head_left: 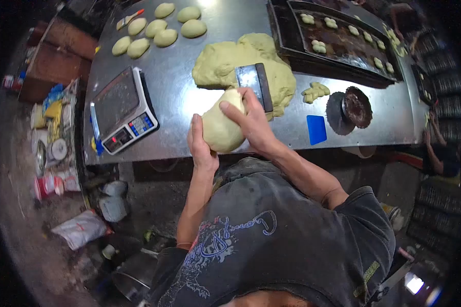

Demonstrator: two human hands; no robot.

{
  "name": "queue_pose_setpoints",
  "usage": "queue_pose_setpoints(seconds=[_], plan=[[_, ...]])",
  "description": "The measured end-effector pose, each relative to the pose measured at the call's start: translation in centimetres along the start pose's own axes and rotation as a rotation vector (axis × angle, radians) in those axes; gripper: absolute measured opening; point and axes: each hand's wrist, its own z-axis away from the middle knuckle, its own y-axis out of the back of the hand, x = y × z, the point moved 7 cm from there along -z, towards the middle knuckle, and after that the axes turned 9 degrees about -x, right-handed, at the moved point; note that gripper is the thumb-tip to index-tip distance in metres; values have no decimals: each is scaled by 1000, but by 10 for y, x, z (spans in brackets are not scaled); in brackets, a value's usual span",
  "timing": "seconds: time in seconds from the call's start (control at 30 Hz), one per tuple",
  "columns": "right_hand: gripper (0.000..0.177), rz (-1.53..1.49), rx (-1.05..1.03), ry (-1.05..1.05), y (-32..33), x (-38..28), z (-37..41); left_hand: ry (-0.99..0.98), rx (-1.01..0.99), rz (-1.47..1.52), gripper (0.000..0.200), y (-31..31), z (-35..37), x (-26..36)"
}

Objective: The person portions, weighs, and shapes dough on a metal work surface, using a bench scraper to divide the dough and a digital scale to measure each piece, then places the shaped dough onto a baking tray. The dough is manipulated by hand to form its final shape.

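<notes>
A smooth lump of pale yellow dough [221,128] is held between my two hands at the table's front edge. My left hand [202,146] cups its left side. From the right, my right hand [253,123] grips it, thumb across the top. Just beyond lies a large flattened mass of dough [215,64], with a metal scraper [254,82] with a dark handle resting on it. Several round dough balls [165,37] sit at the back left. To the left stands a digital scale [123,110] with an empty dark tray.
Dark baking trays [343,43] with small dough pieces stand at the back right. Nearer are a small dough piece [315,92], a blue scraper [316,129] and a dark round bowl [357,107]. A brush [129,19] lies back left. Another person's arm [435,148] shows far right.
</notes>
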Motion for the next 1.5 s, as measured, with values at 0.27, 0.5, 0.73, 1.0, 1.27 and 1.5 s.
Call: queue_pose_setpoints(seconds=[0.27,0.5,0.73,1.0,1.27,1.5], plan=[[63,-362,-595,-241,-53,24,-18,-540,-507,-531,84,-23,19,75],[90,182,-638,222,-75,-47,-8,-698,-404,-971,114,-56,3,149],[39,624,-467,445,-107,-85,-13,-622,-608,-578,101,-39,-20,156],[46,786,-38,423,-84,-91,-47,-306,-748,-348,59,-29,-43,127],[99,-120,-442,-354,-106,50,-51,-802,-805,-993,20,0,-42,181],[95,-998,-758,-1002,-209,78,-63,-744,74,-1248,48,177,-43,288]])
